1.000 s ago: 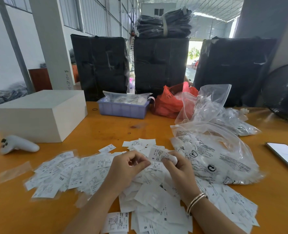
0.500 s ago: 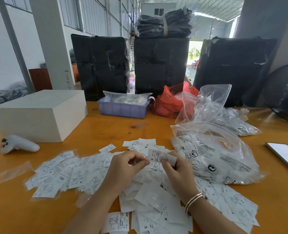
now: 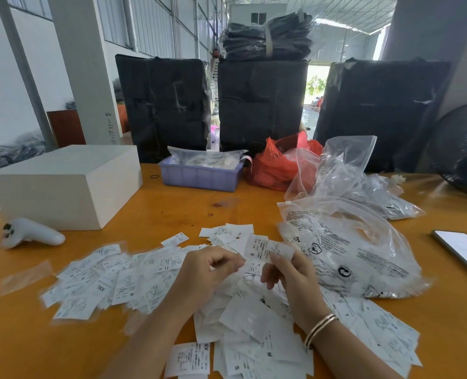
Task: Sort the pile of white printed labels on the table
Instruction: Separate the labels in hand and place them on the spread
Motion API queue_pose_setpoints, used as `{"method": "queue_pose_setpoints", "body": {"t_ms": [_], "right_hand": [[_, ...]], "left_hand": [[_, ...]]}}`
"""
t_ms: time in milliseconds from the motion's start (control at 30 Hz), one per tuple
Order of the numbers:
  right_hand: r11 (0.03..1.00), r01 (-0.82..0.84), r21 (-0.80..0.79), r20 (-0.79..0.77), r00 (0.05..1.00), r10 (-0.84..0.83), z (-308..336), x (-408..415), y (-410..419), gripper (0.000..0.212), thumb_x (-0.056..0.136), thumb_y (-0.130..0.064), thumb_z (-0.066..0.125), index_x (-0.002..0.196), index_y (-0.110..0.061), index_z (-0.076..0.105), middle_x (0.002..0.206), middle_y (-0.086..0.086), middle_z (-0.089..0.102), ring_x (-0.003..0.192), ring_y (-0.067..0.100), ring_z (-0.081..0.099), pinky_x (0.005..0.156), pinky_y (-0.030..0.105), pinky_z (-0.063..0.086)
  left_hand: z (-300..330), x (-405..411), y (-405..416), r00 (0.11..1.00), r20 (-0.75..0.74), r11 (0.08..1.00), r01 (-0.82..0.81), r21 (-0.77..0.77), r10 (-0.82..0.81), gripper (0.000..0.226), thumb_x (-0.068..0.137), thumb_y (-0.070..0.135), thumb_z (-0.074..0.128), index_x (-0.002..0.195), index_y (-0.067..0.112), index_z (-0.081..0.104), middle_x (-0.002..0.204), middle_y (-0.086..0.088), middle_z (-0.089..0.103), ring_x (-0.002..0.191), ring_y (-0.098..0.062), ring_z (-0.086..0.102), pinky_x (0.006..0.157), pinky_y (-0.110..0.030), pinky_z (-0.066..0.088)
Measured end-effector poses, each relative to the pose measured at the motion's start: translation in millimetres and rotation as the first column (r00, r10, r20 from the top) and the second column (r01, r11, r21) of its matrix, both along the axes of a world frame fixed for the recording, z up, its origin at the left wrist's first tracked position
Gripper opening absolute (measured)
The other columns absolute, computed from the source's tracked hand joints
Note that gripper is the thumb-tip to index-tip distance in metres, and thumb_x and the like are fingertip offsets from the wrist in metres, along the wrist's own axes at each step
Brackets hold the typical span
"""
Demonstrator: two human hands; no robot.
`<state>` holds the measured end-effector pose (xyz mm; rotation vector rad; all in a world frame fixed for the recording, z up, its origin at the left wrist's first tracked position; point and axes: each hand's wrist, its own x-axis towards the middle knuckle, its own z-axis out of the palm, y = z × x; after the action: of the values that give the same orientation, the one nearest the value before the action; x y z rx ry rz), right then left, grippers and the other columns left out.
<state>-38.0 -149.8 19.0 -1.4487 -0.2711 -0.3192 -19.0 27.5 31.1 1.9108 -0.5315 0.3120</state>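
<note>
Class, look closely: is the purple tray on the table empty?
No, the purple tray holds a clear plastic bag of printed white items.

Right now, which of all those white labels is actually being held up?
The label marked S, pinched in the right hand above the pile. The other labels lie flat on the table; the left hand only meets its edge.

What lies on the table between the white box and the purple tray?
In the head view, only a small black ring lies on the bare orange table between the white box and the purple tray.

White box [image 3: 62, 184] — phone [image 3: 465, 251] — fan [image 3: 462, 149]
</note>
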Motion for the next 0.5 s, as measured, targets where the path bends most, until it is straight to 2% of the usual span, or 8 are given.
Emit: {"method": "queue_pose_setpoints", "body": {"t_ms": [133,267,500], "right_hand": [[0.997,-0.033,-0.066,-0.042,0.999,0.030,-0.2,1.1,1.2,0.020,0.095,-0.001,0.046,0.081,0.000,0.059,0.053,0.005,0.059,0.045,0.014,0.048,0.046,0.020,0.041],[0.997,-0.030,-0.071,-0.076,0.997,0.024,-2.6,2.3,-1.4,0.021,0.095,-0.003,0.046,0.083,0.012,0.054,0.050,0.005,0.056,0.043,0.014,0.043,0.044,0.020,0.037],[0.996,-0.031,0.078,-0.055,0.998,0.035,-0.3,1.9,-1.8,0.027,0.093,0.001,0.046,0.069,-0.004,0.056,0.050,0.010,0.056,0.040,0.013,0.045,0.041,0.017,0.038]], "left_hand": [[-1.8,1.5,0.9,1.000,-0.013,1.000,-0.001,0.015,0.001,0.014,0.071,0.053,0.061,0.073,0.042,0.068,0.082,0.032,0.067,0.083,0.008,0.060,0.070,-0.011,0.051],[-2.2,2.3,2.1,1.000,-0.012,1.000,0.011,0.004,-0.011,0.012,0.071,0.052,0.062,0.072,0.042,0.068,0.081,0.031,0.068,0.082,0.008,0.062,0.065,-0.009,0.049],[-2.3,2.8,2.2,1.000,-0.007,1.000,0.020,0.012,-0.020,0.015,0.070,0.051,0.062,0.078,0.041,0.069,0.085,0.031,0.069,0.084,0.006,0.063,0.070,-0.007,0.046]]}}
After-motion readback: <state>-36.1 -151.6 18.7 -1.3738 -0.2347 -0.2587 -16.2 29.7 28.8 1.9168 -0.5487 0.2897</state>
